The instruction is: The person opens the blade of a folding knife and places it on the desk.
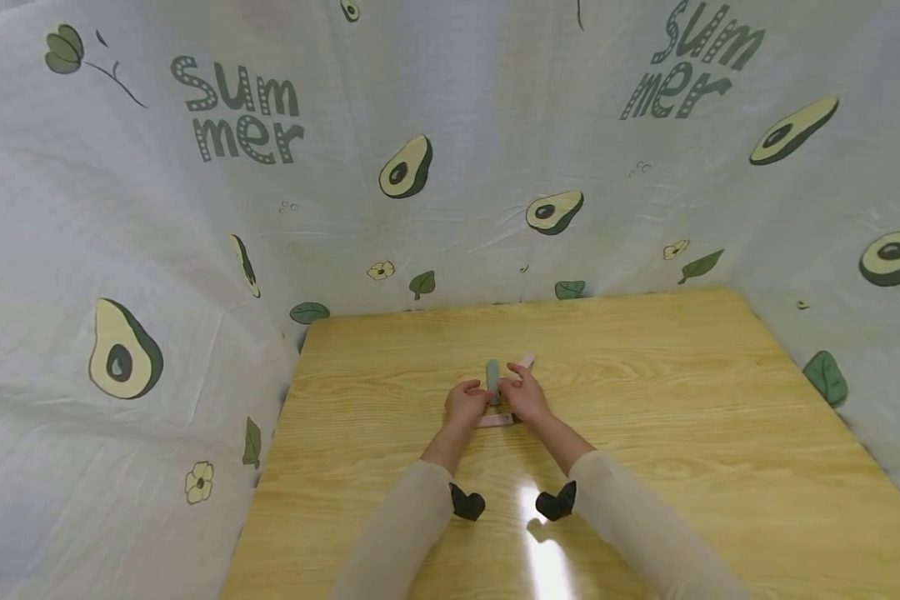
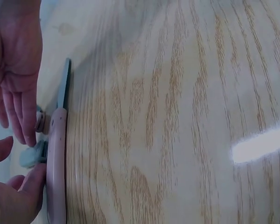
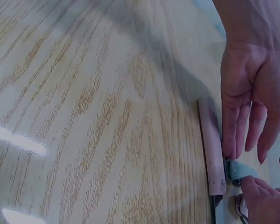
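Observation:
A knife (image 3: 212, 149) with a pink handle and a grey blade lies crosswise in front of the hands. Beyond it is a long, light green thing (image 1: 492, 377), shaped like a handle and pointing away from the body. My left hand (image 1: 466, 403) touches its near end from the left, with the fingers fairly straight in the right wrist view. From the right, my right hand (image 1: 527, 397) reaches to the same end, fingertips at the green piece. Another pink, slim thing (image 1: 527, 361) sticks out beyond the right hand, partly hidden by it.
All of this lies on a wood-grain table (image 1: 667, 392). A white sheet (image 1: 465, 233) printed with avocados hangs around its back and sides. Bright light reflects off the tabletop near the front. A dark strap piece (image 1: 467, 502) shows at each sleeve cuff.

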### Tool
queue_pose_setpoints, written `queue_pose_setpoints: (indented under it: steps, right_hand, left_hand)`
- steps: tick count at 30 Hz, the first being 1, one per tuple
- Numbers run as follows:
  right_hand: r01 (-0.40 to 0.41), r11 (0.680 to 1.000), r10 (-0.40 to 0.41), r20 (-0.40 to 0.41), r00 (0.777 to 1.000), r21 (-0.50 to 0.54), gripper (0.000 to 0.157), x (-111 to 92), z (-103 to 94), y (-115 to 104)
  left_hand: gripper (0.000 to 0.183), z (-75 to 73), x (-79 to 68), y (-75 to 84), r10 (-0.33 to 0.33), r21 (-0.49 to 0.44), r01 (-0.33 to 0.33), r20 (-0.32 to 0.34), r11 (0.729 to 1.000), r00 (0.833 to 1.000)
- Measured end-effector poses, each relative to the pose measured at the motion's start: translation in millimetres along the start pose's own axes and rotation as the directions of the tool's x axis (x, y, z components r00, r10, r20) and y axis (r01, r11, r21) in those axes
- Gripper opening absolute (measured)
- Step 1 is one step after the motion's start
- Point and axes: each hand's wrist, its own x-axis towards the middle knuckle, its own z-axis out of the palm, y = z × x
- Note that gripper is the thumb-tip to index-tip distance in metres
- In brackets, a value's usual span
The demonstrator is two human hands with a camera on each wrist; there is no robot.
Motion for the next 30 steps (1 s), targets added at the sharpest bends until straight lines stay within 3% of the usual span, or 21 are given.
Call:
queue_pose_setpoints:
  steps: [11,19,25,30]
  right_hand:
    - [-0.125,0.989,0.124,0.01,0.992,0.081,0.055,1.4,9.0,-0.2]
    - [-0.107,0.984,0.103,0.036,0.994,0.143,0.052,-1.5,11.7,-1.6]
    - [0.001,0.996,0.003,-0.045,0.999,0.085,0.047,2.0,4.1,2.1]
    - [0.09,0.988,-0.088,-0.021,0.996,0.129,0.044,1.4,-1.9,6.8]
  left_hand:
    - [0.045,2.0,-1.8,2.5,0.039,0.073,-0.034,-0.06,0.997,0.997]
    - [0.048,2.5,-1.1,1.2,0.08,0.097,-0.067,-0.136,0.993,0.987]
    - [0.059,1.2,-3.0,3.0,0.091,0.035,-0.089,-0.068,0.995,0.994]
    - [0.078,-0.3,-6.3,2.0,0.117,-0.003,-0.117,0.024,0.993,0.993]
